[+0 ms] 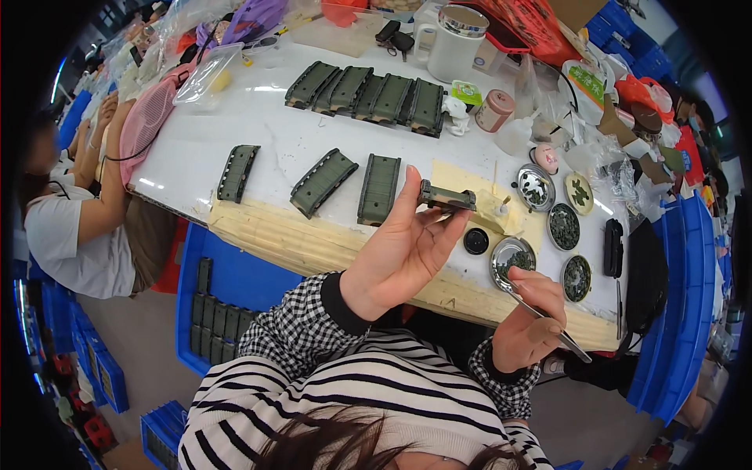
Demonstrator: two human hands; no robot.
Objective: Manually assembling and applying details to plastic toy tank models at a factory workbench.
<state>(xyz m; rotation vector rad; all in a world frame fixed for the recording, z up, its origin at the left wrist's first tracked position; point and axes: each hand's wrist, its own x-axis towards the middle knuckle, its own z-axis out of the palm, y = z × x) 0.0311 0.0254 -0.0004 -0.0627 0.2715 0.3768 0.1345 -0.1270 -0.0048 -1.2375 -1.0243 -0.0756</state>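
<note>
My left hand (395, 258) is raised above the table's front edge, thumb and fingers closed on a small green and tan camouflage-patterned curved part (446, 197), turned edge-on. My right hand (534, 317) grips metal tweezers (573, 345), whose tip end is near a round metal dish (496, 270) of small dark green pieces. Whether the tips hold a piece is too small to tell. To the left of my left hand lie three similar dark green curved parts (380, 188), apart from one another. A black round cap (475, 241) sits between my hands.
More dishes (564, 227) of green pieces stand at the right, beside a black case (613, 247). Several camouflage parts (386, 98) line the back, near a white mug (454, 47) and a pink jar (495, 110). Below left, a blue bin (186, 313) holds parts. A person (86, 227) sits left.
</note>
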